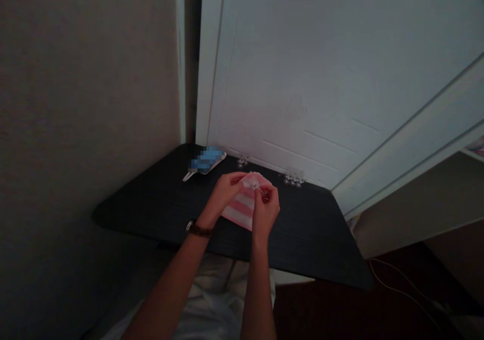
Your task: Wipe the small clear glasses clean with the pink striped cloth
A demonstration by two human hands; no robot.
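A pink-and-white striped cloth (pixel 241 208) is held up over the black table, its stripes running crosswise. The fingers of my left hand (pixel 226 191) are closed on its upper left edge. At the upper right part of the cloth, my right hand (pixel 266 206) pinches a small pale thing with a thin shiny wire (pixel 263 192). Its exact kind is too small and dim to tell. Both hands are close together, and the right one covers part of the cloth's right side. A dark band with a watch (pixel 190 226) circles my left wrist.
The black table (pixel 159 206) stands against a white panel (pixel 302 62). A device with a blurred blue screen (pixel 207 159) lies at the back left. Small clear round pieces (pixel 242 161) and a larger clear group (pixel 294 177) sit along the back edge. A pale cable (pixel 401 274) hangs lower right.
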